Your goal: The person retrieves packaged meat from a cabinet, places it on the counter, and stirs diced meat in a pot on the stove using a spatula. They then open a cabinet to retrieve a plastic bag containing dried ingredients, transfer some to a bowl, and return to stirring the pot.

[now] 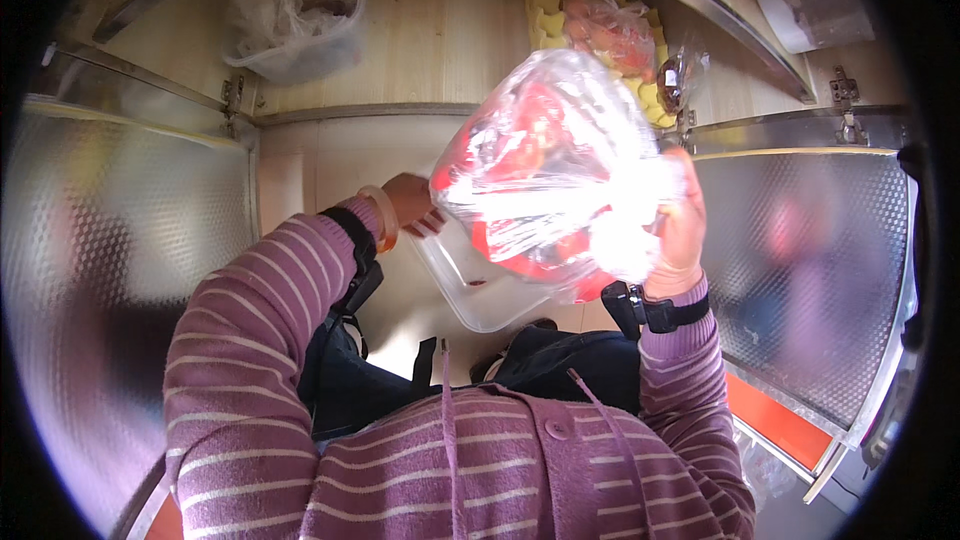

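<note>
A knotted clear plastic bag (544, 139) with red contents is in my right hand (679, 229), gripped at its gathered end on the right. Strong glare on the film hides part of what it holds. My left hand (409, 202) has its fingers curled over the edge of a translucent plastic container (452, 270), just left of the bag. The bag hangs over this container and covers much of it from view. A small dark speck lies on the container's bottom.
Textured glass cabinet doors (135, 240) (802, 255) stand swung out on both sides. On the wooden shelf ahead are a plastic tub (300, 60) with bags, and a yellow egg tray (547, 7) bearing a bag of eggs (607, 26). A small dark packet (670, 82) lies beside it.
</note>
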A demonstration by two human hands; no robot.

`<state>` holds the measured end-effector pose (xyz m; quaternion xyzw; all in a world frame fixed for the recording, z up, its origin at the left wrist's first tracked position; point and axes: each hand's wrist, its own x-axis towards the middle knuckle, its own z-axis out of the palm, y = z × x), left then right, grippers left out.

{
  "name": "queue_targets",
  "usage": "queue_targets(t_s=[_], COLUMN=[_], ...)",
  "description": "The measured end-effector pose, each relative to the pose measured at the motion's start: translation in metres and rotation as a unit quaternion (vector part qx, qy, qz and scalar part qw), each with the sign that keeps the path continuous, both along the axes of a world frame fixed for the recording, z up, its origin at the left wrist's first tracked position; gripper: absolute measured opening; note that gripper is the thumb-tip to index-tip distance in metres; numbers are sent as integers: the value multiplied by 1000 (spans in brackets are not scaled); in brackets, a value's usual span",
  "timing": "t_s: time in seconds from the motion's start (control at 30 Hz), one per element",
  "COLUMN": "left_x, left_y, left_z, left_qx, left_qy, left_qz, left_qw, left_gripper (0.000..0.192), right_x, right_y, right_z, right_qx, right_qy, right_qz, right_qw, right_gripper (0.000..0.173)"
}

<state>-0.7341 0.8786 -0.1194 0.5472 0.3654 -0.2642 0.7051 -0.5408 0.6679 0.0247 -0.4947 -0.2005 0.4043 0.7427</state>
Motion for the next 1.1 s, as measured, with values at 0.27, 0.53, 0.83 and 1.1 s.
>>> queue_targets(t_s=[0.27, 0.53, 0.83, 1.1], left_x=[60, 77, 71, 79], left_y=[-48, -85, -79, -100], left_z=[44, 70, 112, 115], left_qx=[-333, -382, -104, 218], left_qy=[-345, -344, -423, -459], left_qz=[203, 240, 159, 161], left_qw=[854, 823, 886, 846], left_gripper=[56, 64, 80, 104], right_x=[23, 28, 22, 28], right_y=[-27, -26, -13, -14], right_z=[8, -24, -16, -14], right_qx=[34, -29, 72, 88], right_qy=[-212, -163, 160, 195], right_qz=[-126, -166, -41, -26], right_qw=[969, 972, 984, 977], right_gripper=[30, 30, 34, 37])
